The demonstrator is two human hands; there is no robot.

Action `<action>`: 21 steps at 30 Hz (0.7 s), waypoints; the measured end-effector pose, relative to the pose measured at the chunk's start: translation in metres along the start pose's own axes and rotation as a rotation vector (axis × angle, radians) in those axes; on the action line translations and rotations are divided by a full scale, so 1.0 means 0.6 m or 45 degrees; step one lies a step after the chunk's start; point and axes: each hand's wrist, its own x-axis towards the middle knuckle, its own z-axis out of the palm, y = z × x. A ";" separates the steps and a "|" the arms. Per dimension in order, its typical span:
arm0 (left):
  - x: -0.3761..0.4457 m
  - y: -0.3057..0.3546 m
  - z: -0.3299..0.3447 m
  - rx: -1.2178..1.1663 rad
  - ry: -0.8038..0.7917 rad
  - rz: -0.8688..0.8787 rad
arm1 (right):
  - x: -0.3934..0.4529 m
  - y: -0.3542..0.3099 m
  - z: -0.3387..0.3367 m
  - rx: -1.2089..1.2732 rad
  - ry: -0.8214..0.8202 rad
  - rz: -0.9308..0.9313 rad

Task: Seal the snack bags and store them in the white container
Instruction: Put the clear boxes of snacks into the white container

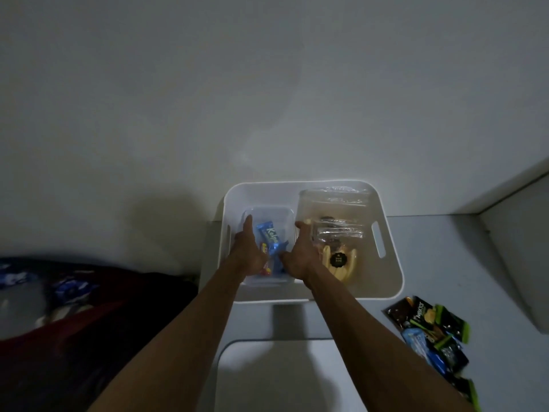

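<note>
A white container [389, 272] with slotted handles stands on the table against the wall. In its left half sits a clear plastic box [285, 215] holding blue snack packets [269, 233]. My left hand [248, 248] lies along the box's left side and my right hand [300, 251] along its right side, fingers mostly straight. The right half of the container holds clear bags [338, 233] of snacks, one with a round black label.
Loose green, black and blue snack packets [430, 331] lie on the table at the right. A white lid or board [267, 376] lies in front of the container. Dark fabric and packets [74, 289] sit at the left. A wall corner [517, 257] stands at the right.
</note>
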 end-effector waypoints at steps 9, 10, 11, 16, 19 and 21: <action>-0.019 -0.004 -0.005 0.644 0.127 0.085 | -0.009 -0.004 -0.002 -0.103 0.038 -0.085; -0.030 -0.001 -0.004 0.722 0.166 0.169 | -0.015 -0.008 -0.004 -0.136 0.062 -0.108; -0.043 0.001 -0.004 0.766 0.212 0.255 | -0.023 -0.014 -0.006 -0.147 0.078 -0.120; -0.132 0.052 -0.012 0.699 0.301 0.404 | -0.088 -0.036 -0.031 -0.130 0.167 -0.212; -0.194 0.066 -0.011 0.615 0.343 0.462 | -0.143 -0.032 -0.046 -0.083 0.247 -0.291; -0.234 0.062 -0.008 0.570 0.403 0.576 | -0.190 -0.023 -0.062 -0.083 0.311 -0.336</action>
